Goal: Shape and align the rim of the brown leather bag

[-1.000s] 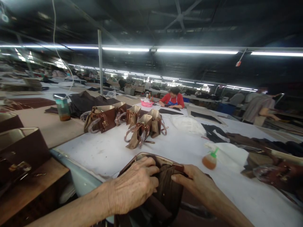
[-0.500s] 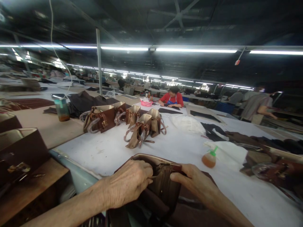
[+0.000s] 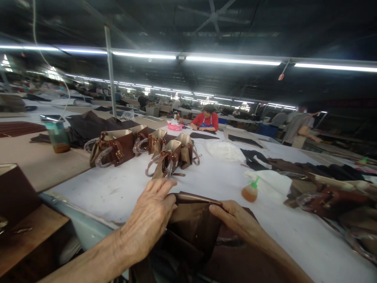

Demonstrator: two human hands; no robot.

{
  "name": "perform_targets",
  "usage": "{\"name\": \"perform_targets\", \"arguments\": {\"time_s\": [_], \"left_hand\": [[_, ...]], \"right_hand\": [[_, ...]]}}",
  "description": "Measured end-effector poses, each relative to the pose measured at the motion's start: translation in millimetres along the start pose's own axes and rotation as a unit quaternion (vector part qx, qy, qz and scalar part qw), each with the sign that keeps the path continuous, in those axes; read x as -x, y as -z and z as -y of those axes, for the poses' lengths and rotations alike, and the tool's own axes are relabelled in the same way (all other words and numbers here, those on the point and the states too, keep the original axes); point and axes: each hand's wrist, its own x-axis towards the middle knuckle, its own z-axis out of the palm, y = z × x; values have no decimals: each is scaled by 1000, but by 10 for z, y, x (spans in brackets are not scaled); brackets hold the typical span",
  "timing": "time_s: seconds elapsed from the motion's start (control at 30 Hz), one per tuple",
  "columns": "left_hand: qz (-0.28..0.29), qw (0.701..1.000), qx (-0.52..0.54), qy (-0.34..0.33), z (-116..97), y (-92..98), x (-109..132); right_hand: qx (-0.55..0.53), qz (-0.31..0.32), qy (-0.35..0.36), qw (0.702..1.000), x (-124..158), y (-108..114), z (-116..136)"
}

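Handling the rim (image 3: 193, 198): best done in short stretches along the edge, with even pressure from thumb pads rather than nails, to avoid marking the surface.

Right grip (image 3: 240, 220): pinching the right end of the rim, thumb flat on the near side, fingers tucked behind; good as an anchor, provided pressure spreads along the edge.

Left grip (image 3: 147, 220): at the left end of the rim, thumb close against the corner, fingers stretched forward; contact partly hidden, so impossible to say whether clasped on the edge or merely laid there.

Tension: better light and equal from both ends; hard pulling from one side likely to skew the rim or crease the panel below.

Brown bag (image 3: 193, 226): in front of the body, at the near edge of the white table (image 3: 114, 192); underside dark, support not visible.

Looks: rim smooth, dark, catching light in a long band; panel duller, olive-brown, probably pliable.

Standing bags (image 3: 169, 153): farther back on the table, mouths open, pale inside, handles in clear wrap.

Squeeze bottle (image 3: 249, 192): amber contents, green spout; beyond the right grip, apart from the brown bag.
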Motion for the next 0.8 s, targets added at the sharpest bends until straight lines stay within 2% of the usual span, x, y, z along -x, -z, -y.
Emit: {"name": "perform_targets", "arguments": {"time_s": [0.13,0.23,0.3,0.43,0.6,0.8], "left_hand": [[104,988,103,40,48,34,-87],[154,978,137,20,63,42,-123],[163,977,141,7,63,26,-143],[152,978,140,39,62,-7,-176],[166,976,138,18,127,12,-166],[184,973,135,-16,254,50,-151]], "right_hand": [[-63,14,39,997,-9,-3,-56],[-99,5,52,994,-9,-21,-53],[-121,-5,45,992,-16,-47,-51],[-162,-52,46,984,-51,-129,-43],[-130,-45,79,987,-138,-170,-45],[-105,-31,87,990,-244,-92,-130]]}}
